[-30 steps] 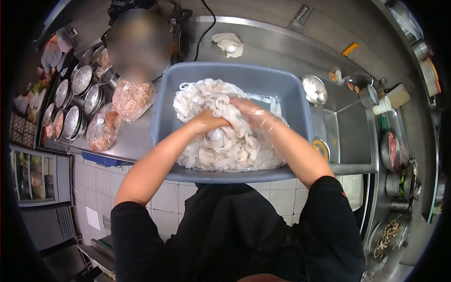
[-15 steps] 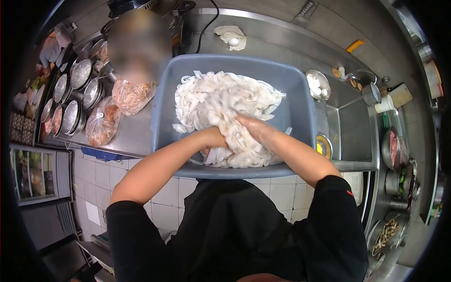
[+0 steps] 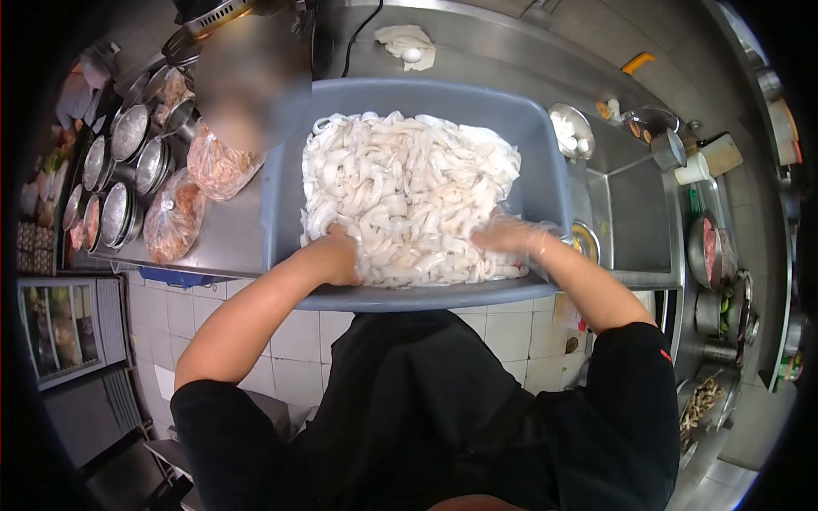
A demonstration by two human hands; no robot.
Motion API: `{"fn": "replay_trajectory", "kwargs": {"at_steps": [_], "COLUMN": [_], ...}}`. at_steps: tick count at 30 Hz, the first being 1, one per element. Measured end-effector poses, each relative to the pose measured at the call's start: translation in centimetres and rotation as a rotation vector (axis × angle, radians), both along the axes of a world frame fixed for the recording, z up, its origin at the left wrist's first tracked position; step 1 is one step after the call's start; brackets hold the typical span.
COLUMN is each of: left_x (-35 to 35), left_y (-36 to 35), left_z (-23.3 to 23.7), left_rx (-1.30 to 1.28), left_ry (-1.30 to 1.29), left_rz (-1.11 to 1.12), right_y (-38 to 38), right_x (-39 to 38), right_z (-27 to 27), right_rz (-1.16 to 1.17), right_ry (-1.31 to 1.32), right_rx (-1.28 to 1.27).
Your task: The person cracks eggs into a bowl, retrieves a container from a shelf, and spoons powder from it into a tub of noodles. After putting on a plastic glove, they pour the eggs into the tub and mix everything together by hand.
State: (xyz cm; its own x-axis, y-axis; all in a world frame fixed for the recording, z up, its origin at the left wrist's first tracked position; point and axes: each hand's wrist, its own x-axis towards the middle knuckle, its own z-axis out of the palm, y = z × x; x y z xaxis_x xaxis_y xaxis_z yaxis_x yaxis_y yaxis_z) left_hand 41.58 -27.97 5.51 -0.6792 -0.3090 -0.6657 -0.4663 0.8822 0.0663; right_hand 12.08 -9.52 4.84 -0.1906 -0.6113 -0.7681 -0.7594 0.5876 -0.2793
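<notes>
A large grey-blue tub [image 3: 545,170] holds a broad heap of pale, wet strips [image 3: 409,187] that look like squid. My left hand [image 3: 341,254] is at the heap's lower left edge, its fingers sunk among the strips and hidden. On the right side of the heap lies my right hand [image 3: 507,234], in a clear plastic glove, its fingertips pushed into the strips. What either hand grips, if anything, cannot be made out.
Left of the tub are plastic bags of pinkish food [image 3: 175,217] and stacked metal bowls [image 3: 128,134]. Behind it lies a cloth [image 3: 405,38] with an egg [image 3: 411,55]. To the right are a bowl of eggs [image 3: 571,132] and a sink [image 3: 643,213].
My hands have moved apart from the middle to the two sides of the heap. The strips, bunched up before, now lie spread out wider and flatter.
</notes>
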Motion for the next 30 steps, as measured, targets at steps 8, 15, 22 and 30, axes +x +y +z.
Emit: {"fn": "replay_trajectory", "kwargs": {"at_steps": [8,15,22,30], "left_x": [-3.3,-3.4,1.5,-2.5], "left_y": [0.1,-1.7,-3.8,-0.7], "left_z": [-0.1,5.0,2.6,1.3], "left_rx": [0.666,0.966,0.179,0.413], "left_ry": [0.104,0.419,-0.018,-0.121], "left_rz": [0.235,0.517,-0.116,0.061], "right_y": [-6.4,-7.8,2.3,-4.6], "right_x": [10.9,8.2,1.3,10.6], "right_z": [-1.7,1.3,-0.4,0.8], "right_rz": [-0.821,-0.682,0.204,-0.065], "right_ry": [-1.225,-1.242,0.302,-0.292], "right_rx": [-0.278,-0.531,-0.559,-0.096]}}
